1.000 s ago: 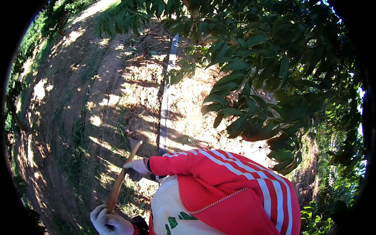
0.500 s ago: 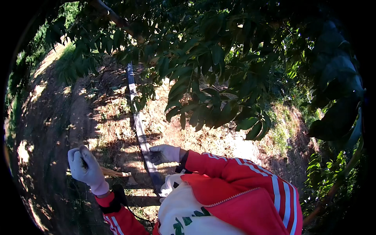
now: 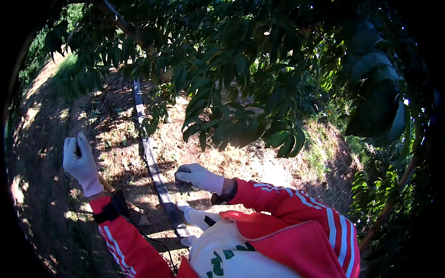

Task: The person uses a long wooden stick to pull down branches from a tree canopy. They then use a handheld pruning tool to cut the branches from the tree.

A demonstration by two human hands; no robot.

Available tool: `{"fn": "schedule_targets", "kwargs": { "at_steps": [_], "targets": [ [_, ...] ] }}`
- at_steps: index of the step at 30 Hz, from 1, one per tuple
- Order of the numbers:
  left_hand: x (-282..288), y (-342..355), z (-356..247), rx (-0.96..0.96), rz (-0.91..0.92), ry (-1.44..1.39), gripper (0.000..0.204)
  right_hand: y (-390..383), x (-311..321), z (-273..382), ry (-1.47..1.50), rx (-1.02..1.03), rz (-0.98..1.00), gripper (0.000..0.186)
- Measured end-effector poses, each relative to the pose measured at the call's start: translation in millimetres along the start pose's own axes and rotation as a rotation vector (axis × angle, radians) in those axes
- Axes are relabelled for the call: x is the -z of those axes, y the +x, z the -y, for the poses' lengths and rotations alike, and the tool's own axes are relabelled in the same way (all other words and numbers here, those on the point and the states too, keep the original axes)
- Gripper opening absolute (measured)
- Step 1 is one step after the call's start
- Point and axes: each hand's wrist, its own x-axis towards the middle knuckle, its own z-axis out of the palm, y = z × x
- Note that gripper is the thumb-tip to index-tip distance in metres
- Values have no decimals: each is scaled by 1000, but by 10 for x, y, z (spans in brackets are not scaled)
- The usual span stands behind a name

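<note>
Left hand (image 3: 82,163) by wooden handle (image 3: 106,184), right (image 3: 199,178) apart

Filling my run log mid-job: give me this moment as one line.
left hand: fingers curled, contents unclear | right hand: fingers curled, right of long ground strip | wooden handle: showing below left hand, hold unclear

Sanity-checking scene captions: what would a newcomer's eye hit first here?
The red, white-striped jacket along the bottom. Then the gloved left hand at far left and right hand near mid-frame, right of the long strip on the ground. Dark leaves fill most of the top.
</note>
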Motion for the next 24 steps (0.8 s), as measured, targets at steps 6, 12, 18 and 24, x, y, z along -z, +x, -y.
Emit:
{"fn": "schedule_targets", "kwargs": {
  "at_steps": [6, 12, 18, 24],
  "targets": [
    [188, 110, 406, 108, -18, 33, 24, -526, 417, 1669, -271, 231, -86, 22],
    [310, 288, 744, 221, -102, 35, 28, -395, 1932, 2698, -504, 738, -718, 16],
    [578, 436, 1453, 300, -131, 129, 26, -16, 2737, 2893, -539, 815, -909, 20],
    [937, 599, 1818, 465, -178, 281, 39, 300, 3028, 2685, -546, 595, -946, 33]
  ]
}}
